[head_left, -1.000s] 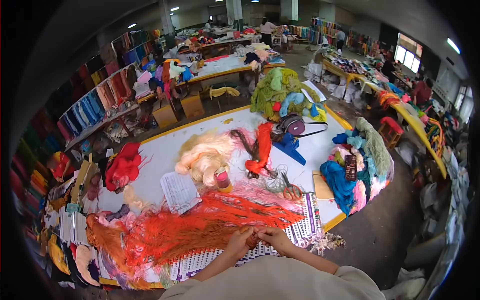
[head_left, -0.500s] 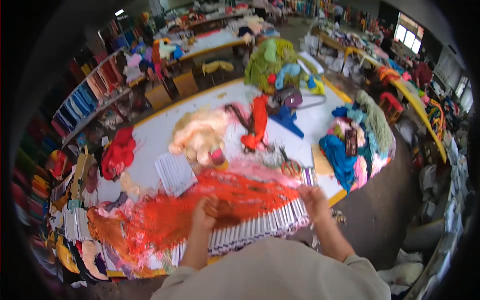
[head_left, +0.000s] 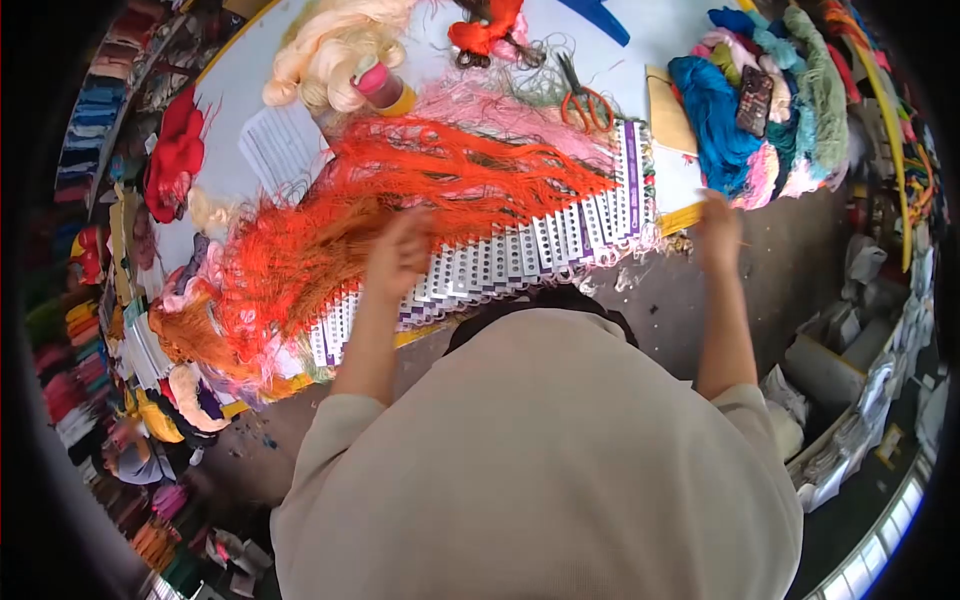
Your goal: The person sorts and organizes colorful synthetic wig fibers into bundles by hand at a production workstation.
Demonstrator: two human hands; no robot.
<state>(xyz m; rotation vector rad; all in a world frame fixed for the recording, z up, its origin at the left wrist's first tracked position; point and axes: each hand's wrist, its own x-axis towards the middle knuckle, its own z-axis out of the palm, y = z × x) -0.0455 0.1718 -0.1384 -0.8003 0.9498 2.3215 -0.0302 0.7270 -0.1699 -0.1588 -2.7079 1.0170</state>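
Observation:
My left hand (head_left: 400, 252), fingers curled, hovers over the lower edge of the orange-red threads (head_left: 460, 180), near the row of punched white cards (head_left: 500, 262). What it pinches, if anything, is hidden by blur. Past the right end of the cards, beside the table's yellow edge, is my right hand (head_left: 718, 235), fingers drawn together; a faint orange trace shows beside it, too thin to name. The threads fan out leftward from the holed cards and mix with brown ones (head_left: 335, 240). Pink threads (head_left: 500, 115) lie behind them.
Scissors (head_left: 585, 105) with orange handles lie behind the threads. A thread cone (head_left: 383, 85), a printed sheet (head_left: 282, 150), cream skeins (head_left: 335, 45) and a red skein (head_left: 178, 155) rest on the white table. Blue and green skeins (head_left: 715, 120) are heaped at right, beside a brown envelope (head_left: 672, 110).
The view has tilted downward. My right hand has moved right, away from the end of the cards, widening the distance between my hands. My left hand remains over the orange threads.

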